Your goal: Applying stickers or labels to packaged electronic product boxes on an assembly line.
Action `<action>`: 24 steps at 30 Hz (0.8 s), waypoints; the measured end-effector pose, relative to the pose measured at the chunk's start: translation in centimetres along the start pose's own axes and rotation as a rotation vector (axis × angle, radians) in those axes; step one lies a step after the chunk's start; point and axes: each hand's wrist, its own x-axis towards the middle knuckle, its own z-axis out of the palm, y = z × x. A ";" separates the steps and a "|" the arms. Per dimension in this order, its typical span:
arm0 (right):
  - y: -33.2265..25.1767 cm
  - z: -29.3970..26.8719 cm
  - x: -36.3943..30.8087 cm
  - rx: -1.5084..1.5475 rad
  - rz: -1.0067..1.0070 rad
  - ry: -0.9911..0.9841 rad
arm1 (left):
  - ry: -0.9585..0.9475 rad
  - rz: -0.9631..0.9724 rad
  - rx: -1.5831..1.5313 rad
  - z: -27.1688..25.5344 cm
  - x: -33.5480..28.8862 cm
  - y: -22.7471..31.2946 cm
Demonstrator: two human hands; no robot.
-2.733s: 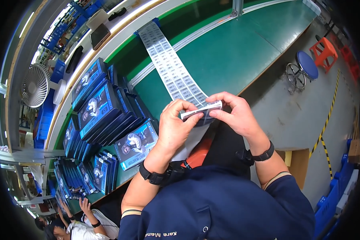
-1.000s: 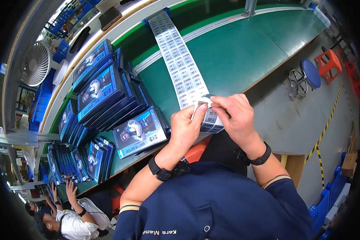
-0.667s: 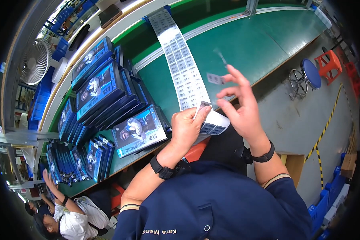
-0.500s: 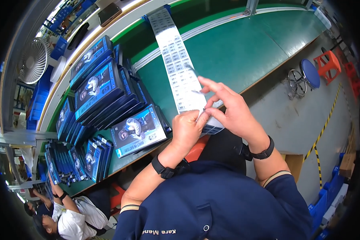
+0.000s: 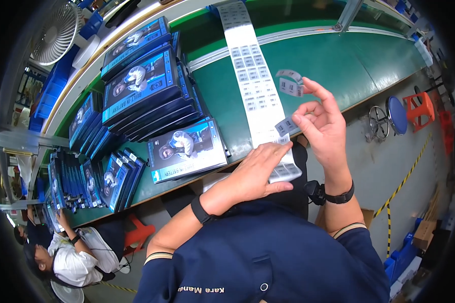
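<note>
A long white strip of label stickers (image 5: 255,76) runs down the green table, its lower end hanging over the near edge. My left hand (image 5: 260,169) lies flat across that lower end with fingers stretched out. Just right of the strip, my right hand (image 5: 321,123) is raised with curled fingers. A small grey label (image 5: 286,126) sits at its thumb tip, and a curled piece with several labels (image 5: 290,83) clings to the index fingertip. Left of the strip, a flat printed box (image 5: 189,151) in blue and black lies near the table edge.
Tall stacks of similar boxes (image 5: 141,86) stand on the table's left side, with more boxes (image 5: 119,179) upright in front. A white fan (image 5: 55,33) is at the upper left. Another person (image 5: 81,252) works at lower left. A blue stool (image 5: 397,115) and an orange stool (image 5: 418,111) stand right.
My right hand has lifted away from the strip, now with labels on its fingers. My left hand has gone from a pinch to lying flat. The whole view has shifted slightly.
</note>
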 end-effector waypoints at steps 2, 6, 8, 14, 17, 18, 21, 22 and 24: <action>0.4 1.1 -0.2 0.109 0.078 -0.036 | -0.055 0.008 0.004 -1.2 -0.8 0.5; 1.1 3.0 -0.6 0.145 0.147 -0.093 | -0.101 0.035 0.014 -4.4 -2.9 2.2; 1.5 3.9 -0.7 0.152 0.158 -0.120 | 0.031 0.060 -0.009 -6.2 -4.0 3.8; 2.1 6.7 -1.0 0.157 0.167 -0.147 | 0.408 0.008 0.307 -10.6 -6.7 3.7; 2.1 7.8 -1.2 -0.022 0.048 -0.133 | 0.375 -0.129 0.429 -11.1 -7.0 2.3; 2.0 8.1 -1.3 -0.021 0.046 -0.140 | 0.333 -0.191 0.488 -10.9 -7.2 1.6; 2.0 8.9 -1.3 -0.135 -0.037 -0.118 | 0.323 -0.216 0.583 -10.0 -7.4 -0.2; 2.1 9.1 -1.3 -0.141 -0.049 -0.109 | 0.324 -0.216 0.583 -10.0 -7.5 -0.3; 2.2 9.5 -1.4 -0.151 -0.056 -0.097 | 0.361 -0.235 0.558 -9.9 -7.4 -0.1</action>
